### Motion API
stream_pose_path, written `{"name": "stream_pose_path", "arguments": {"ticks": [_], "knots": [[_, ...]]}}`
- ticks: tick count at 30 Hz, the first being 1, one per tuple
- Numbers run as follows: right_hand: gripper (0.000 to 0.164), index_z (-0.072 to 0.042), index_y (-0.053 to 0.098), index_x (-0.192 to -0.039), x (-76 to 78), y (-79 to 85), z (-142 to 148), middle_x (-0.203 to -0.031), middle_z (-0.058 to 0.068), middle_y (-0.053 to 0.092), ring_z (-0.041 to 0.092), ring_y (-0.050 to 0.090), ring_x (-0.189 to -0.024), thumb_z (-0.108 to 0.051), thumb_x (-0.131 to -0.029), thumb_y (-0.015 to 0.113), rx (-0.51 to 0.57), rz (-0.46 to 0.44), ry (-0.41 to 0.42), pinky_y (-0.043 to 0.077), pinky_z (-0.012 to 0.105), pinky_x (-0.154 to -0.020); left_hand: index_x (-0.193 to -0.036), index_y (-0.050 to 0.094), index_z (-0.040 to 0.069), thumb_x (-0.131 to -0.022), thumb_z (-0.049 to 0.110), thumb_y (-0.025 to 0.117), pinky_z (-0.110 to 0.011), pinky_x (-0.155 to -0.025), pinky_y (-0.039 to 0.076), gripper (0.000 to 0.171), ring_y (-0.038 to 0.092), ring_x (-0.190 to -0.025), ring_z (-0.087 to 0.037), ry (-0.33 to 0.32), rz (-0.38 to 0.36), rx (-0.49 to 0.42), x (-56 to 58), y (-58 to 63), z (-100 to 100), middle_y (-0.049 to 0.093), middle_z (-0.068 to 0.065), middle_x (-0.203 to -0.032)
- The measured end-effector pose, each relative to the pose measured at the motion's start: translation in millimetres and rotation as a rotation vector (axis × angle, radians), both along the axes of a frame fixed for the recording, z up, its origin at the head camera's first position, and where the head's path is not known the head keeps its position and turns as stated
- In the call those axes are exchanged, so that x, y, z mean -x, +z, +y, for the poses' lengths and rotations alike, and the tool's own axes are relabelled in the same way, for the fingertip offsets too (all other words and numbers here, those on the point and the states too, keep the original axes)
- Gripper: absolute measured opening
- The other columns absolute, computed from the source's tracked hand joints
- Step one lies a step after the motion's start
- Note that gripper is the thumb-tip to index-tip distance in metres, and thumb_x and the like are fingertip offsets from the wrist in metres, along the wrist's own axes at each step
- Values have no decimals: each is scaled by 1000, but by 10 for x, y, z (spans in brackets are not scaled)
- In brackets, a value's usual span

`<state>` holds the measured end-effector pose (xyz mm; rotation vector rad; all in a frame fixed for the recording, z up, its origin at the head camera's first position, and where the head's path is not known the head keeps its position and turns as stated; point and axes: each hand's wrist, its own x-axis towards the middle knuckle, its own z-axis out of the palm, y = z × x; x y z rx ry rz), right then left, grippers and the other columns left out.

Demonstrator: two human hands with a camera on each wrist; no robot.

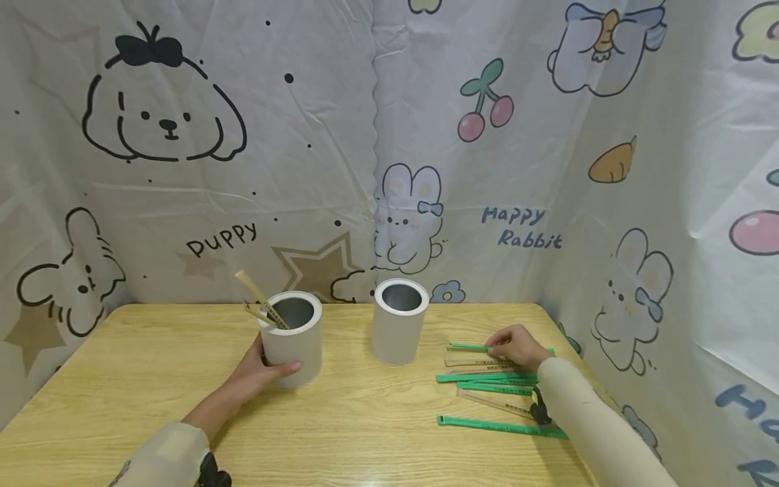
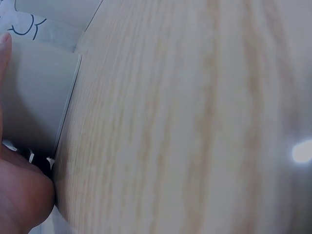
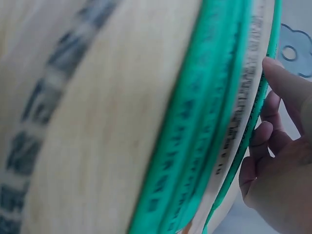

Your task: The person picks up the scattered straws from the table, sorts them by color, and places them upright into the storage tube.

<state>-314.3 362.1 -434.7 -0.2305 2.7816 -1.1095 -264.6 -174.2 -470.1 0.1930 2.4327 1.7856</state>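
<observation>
My left hand (image 1: pixel 252 379) grips a white cylindrical container (image 1: pixel 298 352) low on its side, thumb across the front, other fingers mostly hidden behind it. Two thin beige strips (image 1: pixel 258 291) lean out of its grey-lined opening. At the right, my right hand (image 1: pixel 517 346) pinches a thin green strip (image 1: pixel 465 347), the farthest of several lying on the table. In the right wrist view, the thumb and curled fingers meet at that green strip's (image 3: pixel 248 129) edge. Nearer me lie more green strips (image 1: pixel 487 379) and beige strips (image 1: pixel 493 402), printed with dark characters.
A second white cylindrical container (image 1: pixel 398 331) stands upright near the back middle of the wood-grain table (image 1: pixel 341 433). One green strip (image 1: pixel 499 426) lies apart, closest to me. Cartoon-printed cloth (image 1: pixel 304 169) hangs behind the table and along its right side.
</observation>
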Motion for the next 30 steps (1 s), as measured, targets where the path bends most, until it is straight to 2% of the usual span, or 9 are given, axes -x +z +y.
{"name": "stream_pose_path", "arguments": {"ticks": [4, 8, 11, 13, 16, 18, 20, 26, 30], "knots": [[20, 1, 74, -111, 41, 93, -17, -106, 14, 65, 18, 50, -84, -11, -97, 67, 45, 21, -50, 47, 34, -72, -161, 8, 5, -88, 25, 79, -53, -116, 34, 103, 39, -143, -43, 4, 12, -8, -1, -7, 6, 34, -26, -157], [33, 2, 67, -126, 53, 286, -95, -124, 22, 64, 30, 59, -106, -19, -101, 63, 167, 28, -82, 51, 50, -96, -160, 10, 3, -87, 22, 79, -53, -115, 35, 102, 41, -142, -43, 11, 23, -15, -5, -9, 9, 36, -27, -155], [42, 2, 59, -136, 22, 489, -205, -142, 24, 55, 40, 50, -132, -26, -104, 58, 258, 22, -80, 36, 61, -114, -160, 10, 4, -87, 22, 79, -53, -115, 35, 102, 40, -142, -43, 12, 24, -15, -11, -11, 8, 36, -27, -156], [45, 0, 57, -139, -8, 641, -308, -143, 19, 55, 37, 45, -138, -29, -104, 57, 313, 24, -85, 31, 60, -118, -160, 9, 5, -87, 22, 79, -54, -116, 34, 102, 40, -142, -43, 10, 20, -15, -16, -13, 6, 35, -26, -156], [32, -9, 65, -129, -31, 857, -484, -122, 1, 65, 21, 54, -122, -27, -104, 59, 433, 49, -88, 39, 47, -112, -161, 8, 6, -88, 23, 79, -54, -116, 34, 103, 39, -143, -42, 6, 11, -12, -18, -16, -2, 34, -25, -157], [18, -17, 71, -116, -34, 993, -616, -105, -11, 67, 10, 56, -106, -22, -104, 59, 560, 58, -83, 44, 35, -101, -161, 8, 6, -88, 23, 79, -55, -116, 34, 103, 39, -143, -43, 5, 12, -13, -16, -15, -5, 33, -25, -157], [16, -25, 73, -102, -28, 1116, -756, -93, -17, 66, 5, 56, -93, -17, -103, 59, 715, 54, -65, 44, 27, -92, -161, 7, 7, -88, 23, 79, -55, -116, 33, 104, 38, -144, -43, 5, 12, -13, -13, -12, -7, 33, -25, -157], [34, -28, 73, -90, -111, 1490, -1276, -91, -13, 67, 6, 56, -87, -4, -103, 53, 1059, 82, 39, 42, 24, -86, -161, 8, 8, -88, 23, 78, -54, -117, 33, 103, 39, -143, -42, 5, 13, -16, 2, -12, -2, 34, -24, -157], [17, -27, 75, -93, -197, 1718, -1662, -90, -11, 71, 7, 58, -87, -12, -95, 67, 1218, 94, 168, 42, 25, -86, -161, 8, 8, -88, 23, 78, -55, -116, 33, 102, 39, -143, -42, -1, 14, -17, -2, -2, 7, 34, -24, -157]]}}
